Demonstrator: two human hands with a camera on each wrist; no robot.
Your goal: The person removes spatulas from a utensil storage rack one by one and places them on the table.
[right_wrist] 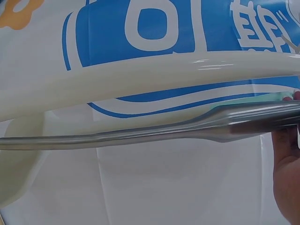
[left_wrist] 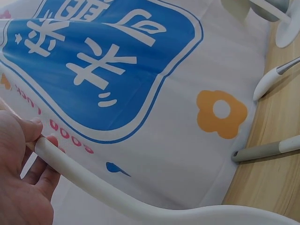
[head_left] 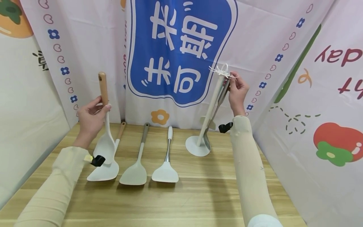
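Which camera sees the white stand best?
The head view: it shows the stand from top to base. The left wrist view shows just some base and pole; the right wrist view shows mostly pole, close up.

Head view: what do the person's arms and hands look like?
Left sleeve and right sleeve are pale cream; each cuff bears a small black device, the left also a yellow patch. White fabric shows low on the right arm. Left hand and right hand are ungloved.
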